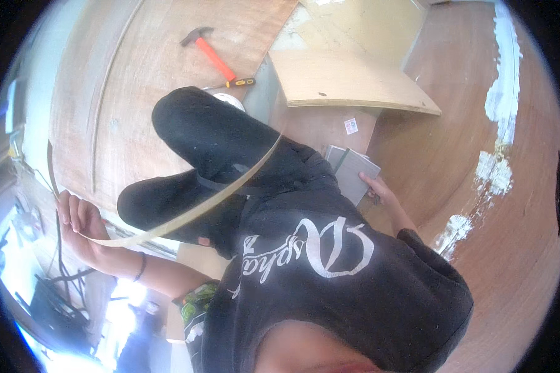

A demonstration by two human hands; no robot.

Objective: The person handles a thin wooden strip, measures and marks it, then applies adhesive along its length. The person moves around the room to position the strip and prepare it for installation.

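Observation:
My left hand (82,222), out to the left with a dark band on its wrist, is closed on a long thin strip (196,214). The pale, wood-coloured strip bows across my dark trousers toward my lap, and another length of it rises beyond the hand. To the right of my hip, my right hand (382,189) is closed on the edge of a grey flat rectangular thing (358,177) with a green band near one side. Something small and dark shows by those fingers, too unclear to name.
A claw hammer (214,57) with an orange handle lies on a wooden sheet, with a yellow-and-black handled tool (242,82) next to it. A thick pale board (354,81) lies ahead on the right. Dark cables (68,280) hang at the lower left.

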